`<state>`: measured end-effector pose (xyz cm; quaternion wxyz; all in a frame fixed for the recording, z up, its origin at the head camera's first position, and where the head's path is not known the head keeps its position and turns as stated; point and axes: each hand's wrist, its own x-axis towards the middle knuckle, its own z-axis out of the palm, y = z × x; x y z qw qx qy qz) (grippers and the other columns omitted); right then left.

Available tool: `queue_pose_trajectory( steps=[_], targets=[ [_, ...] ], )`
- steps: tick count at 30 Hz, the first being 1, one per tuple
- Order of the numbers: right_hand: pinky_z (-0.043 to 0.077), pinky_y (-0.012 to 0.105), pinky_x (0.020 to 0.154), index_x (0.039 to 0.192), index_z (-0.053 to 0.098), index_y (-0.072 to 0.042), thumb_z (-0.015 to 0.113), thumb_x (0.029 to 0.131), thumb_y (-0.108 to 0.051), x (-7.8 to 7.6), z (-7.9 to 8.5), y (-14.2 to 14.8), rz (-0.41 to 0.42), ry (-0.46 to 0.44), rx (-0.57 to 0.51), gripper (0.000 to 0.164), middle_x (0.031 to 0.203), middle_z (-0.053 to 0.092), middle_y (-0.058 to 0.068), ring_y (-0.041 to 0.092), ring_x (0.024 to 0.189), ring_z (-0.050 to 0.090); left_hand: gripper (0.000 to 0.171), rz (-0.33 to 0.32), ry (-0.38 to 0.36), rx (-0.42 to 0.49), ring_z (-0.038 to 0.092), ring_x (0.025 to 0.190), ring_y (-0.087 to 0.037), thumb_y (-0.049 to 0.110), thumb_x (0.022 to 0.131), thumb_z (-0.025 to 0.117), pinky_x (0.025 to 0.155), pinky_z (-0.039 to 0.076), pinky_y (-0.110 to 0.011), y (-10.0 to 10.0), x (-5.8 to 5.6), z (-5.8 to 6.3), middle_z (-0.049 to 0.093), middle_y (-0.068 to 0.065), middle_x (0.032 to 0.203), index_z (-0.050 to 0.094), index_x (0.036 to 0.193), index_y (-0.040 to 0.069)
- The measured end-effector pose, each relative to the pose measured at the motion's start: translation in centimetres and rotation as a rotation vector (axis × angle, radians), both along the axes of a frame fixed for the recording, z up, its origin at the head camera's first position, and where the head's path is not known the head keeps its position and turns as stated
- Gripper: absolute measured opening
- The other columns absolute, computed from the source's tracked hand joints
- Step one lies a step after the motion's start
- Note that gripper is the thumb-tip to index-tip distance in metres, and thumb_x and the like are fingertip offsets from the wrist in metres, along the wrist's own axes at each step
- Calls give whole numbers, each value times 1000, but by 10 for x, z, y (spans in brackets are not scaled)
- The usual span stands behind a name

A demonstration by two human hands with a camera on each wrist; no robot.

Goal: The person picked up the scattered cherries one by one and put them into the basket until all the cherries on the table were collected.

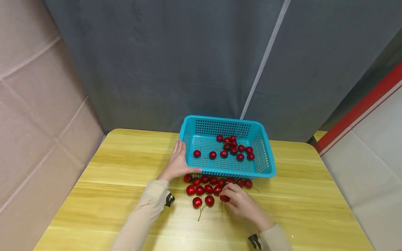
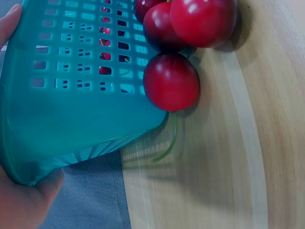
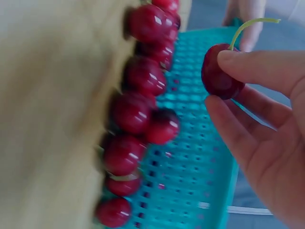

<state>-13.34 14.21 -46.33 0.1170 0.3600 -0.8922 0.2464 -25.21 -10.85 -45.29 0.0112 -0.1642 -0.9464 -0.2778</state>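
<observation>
A blue plastic basket with perforated walls stands on the table, several dark red cherries spread over its floor. My left hand holds its near left corner, thumb along the front rim and fingers against the left side. In the left wrist view, thumb and fingertips wrap the basket's rim. My right hand pinches one cherry between thumb and fingertips, its green stem pointing up in the right wrist view. Several more cherries lie in rows on the table before the basket, near this hand.
The pale wooden table ends at the back against a grey curtain. A whitish quilted wall stands at the left; at the right is a white panel with a red edge.
</observation>
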Motion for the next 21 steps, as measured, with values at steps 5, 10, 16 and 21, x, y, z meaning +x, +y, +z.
queue_pose_trajectory(
  steps=[5,10,16,21],
  targets=[
    [52,26,72,90,66,-5,75,63,6,-10,22,10,31,92,-11,30,93,58,3,16,85,57,130,1,2,8,-8,139,-28,66,55,73,111,13,-42,0,0,-1,-4,-19,151,10,142,-7],
    [53,26,71,92,66,-3,75,65,7,-28,50,21,41,110,-11,30,92,59,4,17,84,58,130,4,-4,9,-9,139,-28,66,55,73,111,13,-42,0,0,0,-5,-18,151,10,142,-7],
    [53,27,68,94,64,-4,74,69,4,-63,82,27,44,110,24,28,94,58,5,17,85,57,132,1,9,34,-8,139,-28,69,52,71,111,14,-43,-1,2,0,-3,-19,151,11,142,-7],
    [52,28,67,98,64,-3,69,75,4,-91,96,24,25,3,69,25,97,58,8,18,83,56,136,-5,21,57,-7,139,-28,77,50,66,110,16,-45,-1,3,0,-2,-20,151,11,142,-7]
  ],
)
